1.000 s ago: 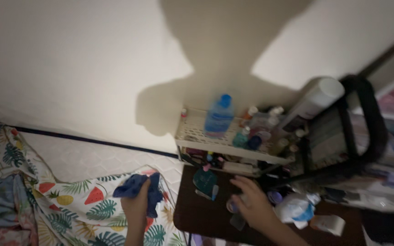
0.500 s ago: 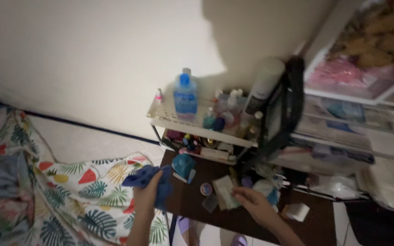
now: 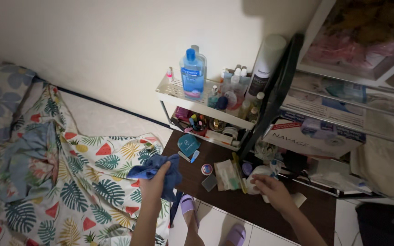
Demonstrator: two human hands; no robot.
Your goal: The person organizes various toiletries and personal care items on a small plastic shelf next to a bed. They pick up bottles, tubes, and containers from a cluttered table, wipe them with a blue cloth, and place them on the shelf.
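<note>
Both hands work over the near edge of a dark brown wooden tabletop (image 3: 215, 205). The left hand (image 3: 153, 182) is clamped on a crumpled blue cloth (image 3: 158, 171), held just off the tabletop's edge at 9 o'clock, above a bedsheet printed with leaves and watermelon slices (image 3: 69, 196). The right hand (image 3: 274, 191), fingers spread, rests on a white, blue-marked crumpled packet (image 3: 258, 175) toward 3 o'clock; whether it grips the packet or only touches it cannot be told.

At 12 o'clock stands a cream two-tier plastic rack (image 3: 169, 89) carrying a tall clear blue bottle (image 3: 192, 73) and many smaller bottles. Nearer lie a round teal compact (image 3: 188, 145), a flat pale sachet (image 3: 226, 175) and a small round pink-lidded pot (image 3: 206, 169).

As a judgement, the cloth would work best kept bunched firmly, so no loose corner snags the small pieces. The right hand should lift the light items cleanly, not drag them, since the pot would roll easily and the tabletop edge lies close.
</note>
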